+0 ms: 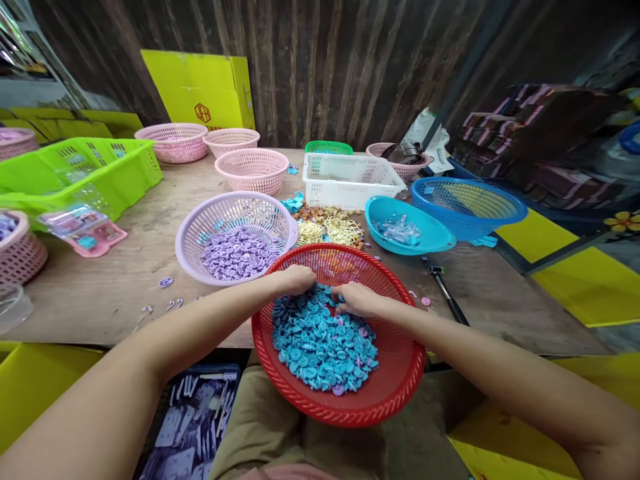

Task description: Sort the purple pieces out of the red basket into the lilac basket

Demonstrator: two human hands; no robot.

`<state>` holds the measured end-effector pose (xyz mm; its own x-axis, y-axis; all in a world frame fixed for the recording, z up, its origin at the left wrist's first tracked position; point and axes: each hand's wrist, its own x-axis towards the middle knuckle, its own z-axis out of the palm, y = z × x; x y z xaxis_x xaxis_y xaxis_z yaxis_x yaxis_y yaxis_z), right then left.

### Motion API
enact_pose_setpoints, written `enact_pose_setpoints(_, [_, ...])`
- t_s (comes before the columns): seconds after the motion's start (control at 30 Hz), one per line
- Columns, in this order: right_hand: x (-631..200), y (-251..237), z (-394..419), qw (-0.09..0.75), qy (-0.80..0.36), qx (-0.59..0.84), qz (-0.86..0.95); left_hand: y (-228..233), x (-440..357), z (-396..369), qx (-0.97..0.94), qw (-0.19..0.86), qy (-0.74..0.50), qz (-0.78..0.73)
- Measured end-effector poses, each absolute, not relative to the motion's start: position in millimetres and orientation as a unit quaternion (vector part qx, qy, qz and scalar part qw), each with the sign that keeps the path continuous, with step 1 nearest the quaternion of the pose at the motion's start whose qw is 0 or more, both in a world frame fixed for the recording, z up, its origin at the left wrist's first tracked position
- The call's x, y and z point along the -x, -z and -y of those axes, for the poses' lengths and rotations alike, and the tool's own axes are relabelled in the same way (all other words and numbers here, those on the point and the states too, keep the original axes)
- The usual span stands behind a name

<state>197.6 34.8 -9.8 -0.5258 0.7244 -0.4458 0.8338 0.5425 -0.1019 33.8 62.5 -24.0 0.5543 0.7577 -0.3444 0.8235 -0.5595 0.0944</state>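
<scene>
Red basket (395,393) tilts twd person; both hands (325,290) in blue discs (323,347).

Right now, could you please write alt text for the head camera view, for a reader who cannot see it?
A person's left hand and right hand dig into a heap of blue buttons in a red basket at the edge of a wooden table. Beside it stands a lilac basket of purple buttons, with pink, white, green and blue baskets behind.
</scene>
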Motion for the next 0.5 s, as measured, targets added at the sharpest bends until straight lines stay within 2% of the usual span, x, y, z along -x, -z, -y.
enact_pose_setpoints(0.1, [-204.7,9.1,-35.6,0.186,0.140,-0.452,-0.861,13.9,-32.9,-65.0,-0.868,0.132,0.142,-0.457])
enact_pose_setpoints(0.2, [-206.5,6.5,-36.1,0.185,0.126,-0.479,-0.849,-3.6,-28.3,-65.6,-0.832,0.314,0.046,-0.454])
enact_pose_setpoints(0.27, [-205.6,5.3,-37.1,0.184,0.142,-0.478,-0.847,-15.4,-24.3,-62.9,-0.748,0.479,-0.045,-0.456])
enact_pose_setpoints(0.33, [-203.0,5.3,-36.7,0.190,0.161,-0.467,-0.849,-24.4,-20.7,-58.5,-0.638,0.601,-0.122,-0.466])
enact_pose_setpoints(0.4, [-198.8,6.6,-34.0,0.197,0.159,-0.460,-0.851,-29.4,-17.3,-53.9,-0.554,0.668,-0.178,-0.465])
enact_pose_setpoints(0.5, [-191.8,10.3,-28.7,0.205,0.134,-0.453,-0.857,-29.5,-11.9,-48.6,-0.486,0.713,-0.224,-0.453])
